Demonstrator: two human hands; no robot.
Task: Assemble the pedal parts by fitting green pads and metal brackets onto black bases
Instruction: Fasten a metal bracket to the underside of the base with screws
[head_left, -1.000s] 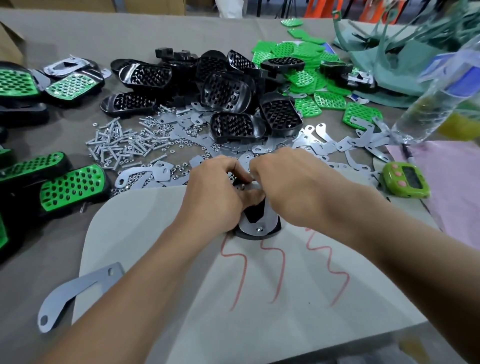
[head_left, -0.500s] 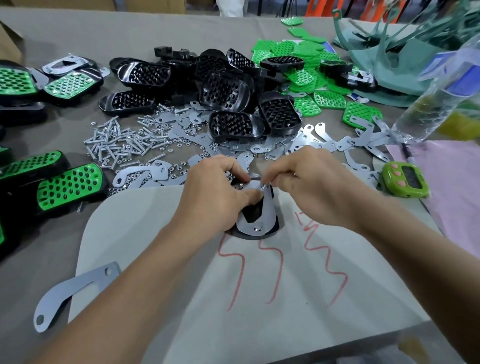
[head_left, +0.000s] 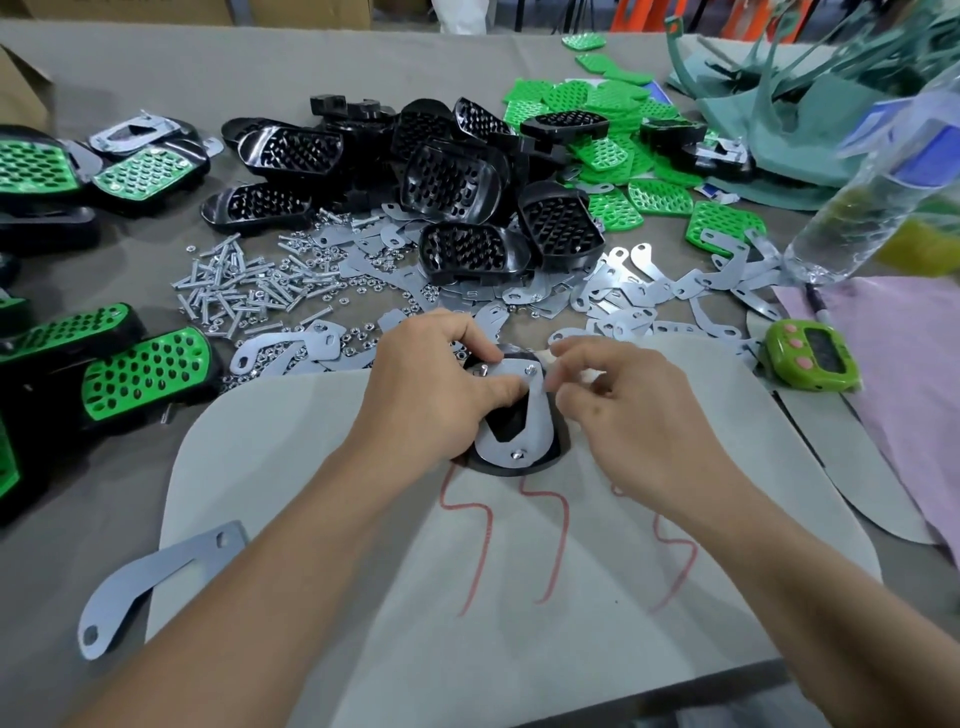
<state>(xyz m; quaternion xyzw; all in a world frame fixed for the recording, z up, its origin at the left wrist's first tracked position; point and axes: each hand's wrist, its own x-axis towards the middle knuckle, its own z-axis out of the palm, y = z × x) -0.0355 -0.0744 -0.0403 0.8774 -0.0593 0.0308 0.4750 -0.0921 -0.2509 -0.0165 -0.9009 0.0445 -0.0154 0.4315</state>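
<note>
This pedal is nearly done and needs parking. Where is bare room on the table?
Free: the pale mat nearer than the red squiggles, between your forearms; also the far cloth beyond the black bases. Crowded: the strip of screws and brackets past the pedal your left hand grips.

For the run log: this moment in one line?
left hand: grips base | right hand: by bolt, grasp unclear | bracket: on base

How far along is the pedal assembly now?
Done: finished green-padded pedals lie at the left. In hand: the left hand grips a black base carrying a metal bracket with screws showing; the right hand hovers beside it, its grip blurred. Left: many bare bases, loose green pads and brackets wait in piles behind.
</note>
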